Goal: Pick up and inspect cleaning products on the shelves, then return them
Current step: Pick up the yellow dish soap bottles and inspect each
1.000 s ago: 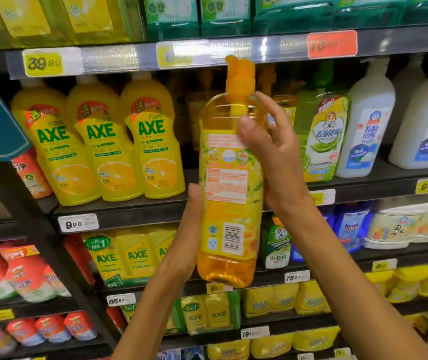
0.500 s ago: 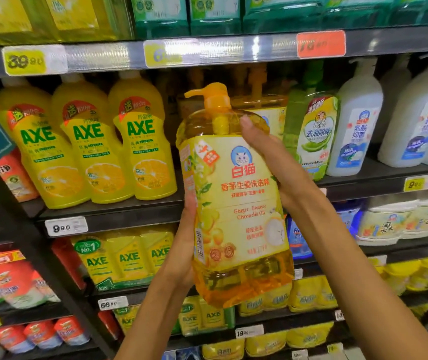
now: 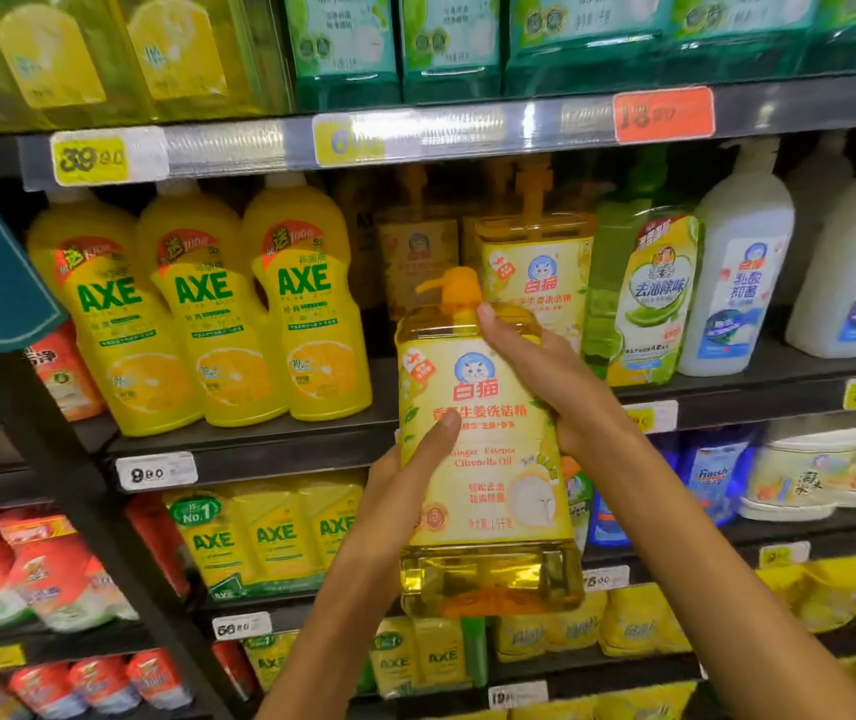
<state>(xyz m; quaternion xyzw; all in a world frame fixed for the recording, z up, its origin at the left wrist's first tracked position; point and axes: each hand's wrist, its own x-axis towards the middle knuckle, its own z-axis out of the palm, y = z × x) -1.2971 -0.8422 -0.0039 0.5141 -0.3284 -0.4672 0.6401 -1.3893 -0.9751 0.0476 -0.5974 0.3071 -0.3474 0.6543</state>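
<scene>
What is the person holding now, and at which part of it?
A yellow dish soap bottle, in both hands: the left hand at its left side, the right hand over its upper right shoulder.

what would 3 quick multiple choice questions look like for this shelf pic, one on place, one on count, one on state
1. Where do the yellow AXE bottles stand relative to the held pump bottle?
A. to its left
B. to its right
C. on the floor

2. How many upright AXE bottles stand in that front row?
A. one
B. three
C. six

3. How is the pump bottle held?
A. by one hand
B. by both hands
C. it rests on the shelf

Answers:
1 A, they line the shelf on the left.
2 B, three AXE labels show side by side.
3 B, the left hand grips its side and the right hand its shoulder, front label facing the camera.
</scene>
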